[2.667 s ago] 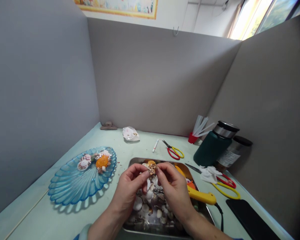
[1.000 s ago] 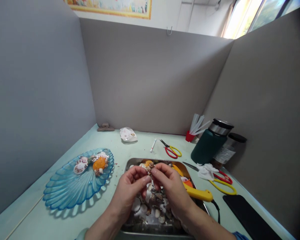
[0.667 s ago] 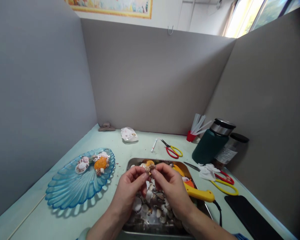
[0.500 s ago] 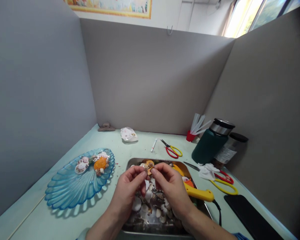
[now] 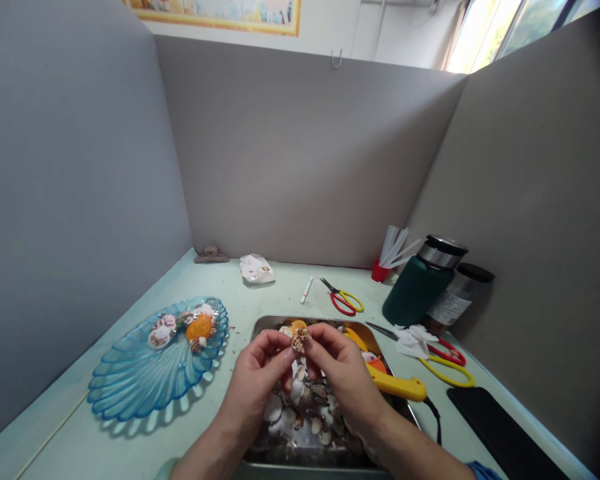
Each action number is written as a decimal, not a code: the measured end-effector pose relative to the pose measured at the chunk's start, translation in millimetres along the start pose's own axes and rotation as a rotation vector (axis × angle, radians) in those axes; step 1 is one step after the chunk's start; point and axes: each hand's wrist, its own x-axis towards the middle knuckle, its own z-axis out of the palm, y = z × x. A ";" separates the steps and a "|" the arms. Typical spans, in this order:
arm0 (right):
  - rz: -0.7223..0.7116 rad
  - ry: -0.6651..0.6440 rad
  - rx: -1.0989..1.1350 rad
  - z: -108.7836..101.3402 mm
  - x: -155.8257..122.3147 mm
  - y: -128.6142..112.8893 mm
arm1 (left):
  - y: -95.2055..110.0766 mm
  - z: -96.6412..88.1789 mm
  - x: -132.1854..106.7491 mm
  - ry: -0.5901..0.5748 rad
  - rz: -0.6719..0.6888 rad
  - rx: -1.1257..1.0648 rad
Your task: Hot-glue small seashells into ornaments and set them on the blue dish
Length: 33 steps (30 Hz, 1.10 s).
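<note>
Between the fingertips of both hands is a small brown-speckled seashell [image 5: 299, 340]. My left hand [image 5: 260, 370] pinches it from one side, and my right hand [image 5: 343, 367] pinches it from the other. Both hands hover over a metal tray [image 5: 300, 459] that holds many loose shells [image 5: 316, 424] and some orange pieces. A yellow glue gun [image 5: 397, 385] lies across the tray's right side, just past my right hand, with its black cord trailing off the edge. My palms and forearms hide parts of the tray.
Left stands a blue shell-shaped dish [image 5: 150, 380] with shell clusters on it. Behind the tray lie red-and-yellow scissors [image 5: 343, 297], a white stick [image 5: 307, 291] and a crumpled packet [image 5: 257, 269]. On the right are a green bottle [image 5: 423, 287], a jar [image 5: 453, 307], more scissors [image 5: 445, 370], tissue [image 5: 414, 342] and a black phone [image 5: 500, 433].
The shell has turned in my fingers, so its speckled face now shows where an orange-brown side showed before. Both hands stay nearly in place; the view has shifted slightly.
</note>
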 end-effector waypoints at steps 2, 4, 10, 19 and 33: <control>-0.010 -0.002 0.005 -0.4 0.3 0.4 | -0.8 -1.2 0.5 -0.008 0.006 -0.009; -0.023 0.015 0.004 -1.0 0.9 1.0 | -1.8 -2.8 0.7 -0.014 0.002 -0.017; -0.007 0.023 -0.002 -1.0 1.4 1.2 | -4.6 -6.1 -0.3 -0.038 -0.008 -0.018; -0.039 -0.004 -0.017 -2.1 1.6 2.1 | -2.7 -3.7 1.7 -0.041 -0.011 -0.028; -0.051 0.000 0.002 -1.8 1.4 2.0 | -2.5 -4.8 0.5 -0.098 -0.008 -0.066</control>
